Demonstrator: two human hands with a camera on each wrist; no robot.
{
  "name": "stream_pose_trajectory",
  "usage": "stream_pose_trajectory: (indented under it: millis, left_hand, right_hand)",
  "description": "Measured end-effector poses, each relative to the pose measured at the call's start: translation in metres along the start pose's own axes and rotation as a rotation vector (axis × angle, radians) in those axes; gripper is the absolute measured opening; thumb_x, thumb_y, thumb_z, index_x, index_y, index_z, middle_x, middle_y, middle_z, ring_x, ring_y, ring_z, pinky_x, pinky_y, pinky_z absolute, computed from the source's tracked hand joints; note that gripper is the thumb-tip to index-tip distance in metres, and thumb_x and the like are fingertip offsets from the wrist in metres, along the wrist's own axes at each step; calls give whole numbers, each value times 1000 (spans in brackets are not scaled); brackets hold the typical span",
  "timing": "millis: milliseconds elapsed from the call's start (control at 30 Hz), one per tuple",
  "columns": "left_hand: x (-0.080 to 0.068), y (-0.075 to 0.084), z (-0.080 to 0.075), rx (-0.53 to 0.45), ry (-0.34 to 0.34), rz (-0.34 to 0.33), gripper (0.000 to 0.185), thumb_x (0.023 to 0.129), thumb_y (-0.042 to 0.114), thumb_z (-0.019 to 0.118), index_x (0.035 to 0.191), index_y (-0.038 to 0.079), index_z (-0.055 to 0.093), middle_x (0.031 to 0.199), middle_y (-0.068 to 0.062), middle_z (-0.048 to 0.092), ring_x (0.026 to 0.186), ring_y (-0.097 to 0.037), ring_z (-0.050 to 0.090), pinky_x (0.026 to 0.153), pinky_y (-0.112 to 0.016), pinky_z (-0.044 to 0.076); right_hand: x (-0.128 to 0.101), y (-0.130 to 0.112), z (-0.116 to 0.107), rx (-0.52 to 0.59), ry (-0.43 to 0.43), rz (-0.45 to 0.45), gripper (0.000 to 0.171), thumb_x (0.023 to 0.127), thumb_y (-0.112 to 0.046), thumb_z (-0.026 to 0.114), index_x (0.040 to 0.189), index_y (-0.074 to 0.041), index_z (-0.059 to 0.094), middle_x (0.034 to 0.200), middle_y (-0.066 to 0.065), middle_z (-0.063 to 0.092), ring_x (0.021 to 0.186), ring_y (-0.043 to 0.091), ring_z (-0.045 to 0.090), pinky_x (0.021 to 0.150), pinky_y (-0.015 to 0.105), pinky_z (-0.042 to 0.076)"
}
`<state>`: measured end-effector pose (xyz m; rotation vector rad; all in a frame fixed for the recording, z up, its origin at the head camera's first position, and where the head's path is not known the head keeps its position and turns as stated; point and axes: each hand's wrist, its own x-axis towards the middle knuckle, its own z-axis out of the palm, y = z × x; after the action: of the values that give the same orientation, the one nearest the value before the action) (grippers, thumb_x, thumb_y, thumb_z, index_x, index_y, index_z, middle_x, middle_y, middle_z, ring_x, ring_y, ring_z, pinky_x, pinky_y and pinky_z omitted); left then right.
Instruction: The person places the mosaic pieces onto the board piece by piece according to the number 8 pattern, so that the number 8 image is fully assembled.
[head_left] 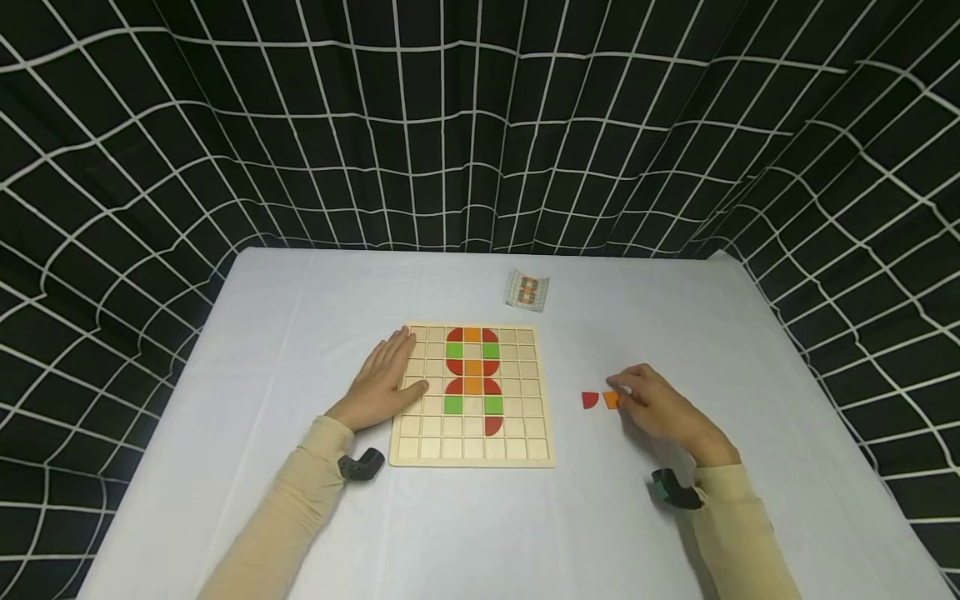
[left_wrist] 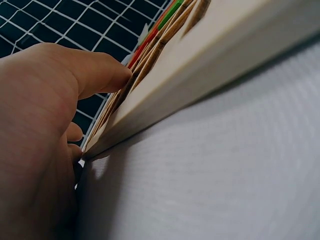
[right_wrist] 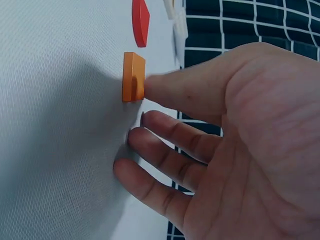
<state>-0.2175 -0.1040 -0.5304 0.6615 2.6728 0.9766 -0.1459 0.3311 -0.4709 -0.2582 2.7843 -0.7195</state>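
Observation:
A wooden grid board (head_left: pixel 472 463) lies flat on the table. Red quarter-round tiles (head_left: pixel 492 427), orange square tiles (head_left: pixel 473 386) and green square tiles (head_left: pixel 453 405) fill part of its middle columns. My left hand (head_left: pixel 381 385) rests along the board's left edge, fingers straight and thumb (left_wrist: pixel 102 75) over the rim. To the right of the board, my right hand (head_left: pixel 658 405) is at a loose orange square tile (right_wrist: pixel 133 77), its thumb against the tile and its other visible fingers loosely bent. The index finger is hidden in the right wrist view. Beside that tile lies a loose red quarter-round tile (head_left: pixel 590 401).
A small pattern card (head_left: pixel 528 290) with a printed grid design lies behind the board. White cloth (head_left: pixel 465 533) covers the table. Black curtains with a white grid (head_left: pixel 450 125) stand at the back and both sides. Each wrist carries a dark camera mount (head_left: pixel 362 465).

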Motion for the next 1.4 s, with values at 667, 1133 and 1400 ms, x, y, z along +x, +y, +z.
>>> stream_pose_trajectory:
  millis: [667, 1133, 1400]
  left_hand:
    - [0, 2, -5, 15, -10, 2, 85, 101, 37, 55, 163, 2, 9, 172, -14, 0, 160, -32, 0, 131, -49, 0]
    - [-1, -2, -3, 8, -17, -17, 85, 101, 37, 55, 163, 3, 8, 173, -13, -1, 161, -31, -1, 131, -48, -1]
    - [0, -1, -2, 12, -15, -10, 85, 101, 39, 55, 163, 2, 9, 173, -13, 0, 161, -31, 0, 131, -48, 0]
  right_hand:
    - [3, -12, -9, 55, 135, -37, 4, 95, -8, 69, 98, -9, 68, 85, 2, 64, 76, 14, 53, 60, 21, 46]
    - [16, -62, -29, 89, 230, -91, 10, 94, -9, 69, 103, -13, 73, 88, 0, 69, 81, 13, 56, 70, 21, 48]
    - [22, -84, -28, 121, 251, -165, 11, 92, -7, 70, 102, -12, 74, 90, -1, 69, 82, 10, 56, 69, 20, 49]
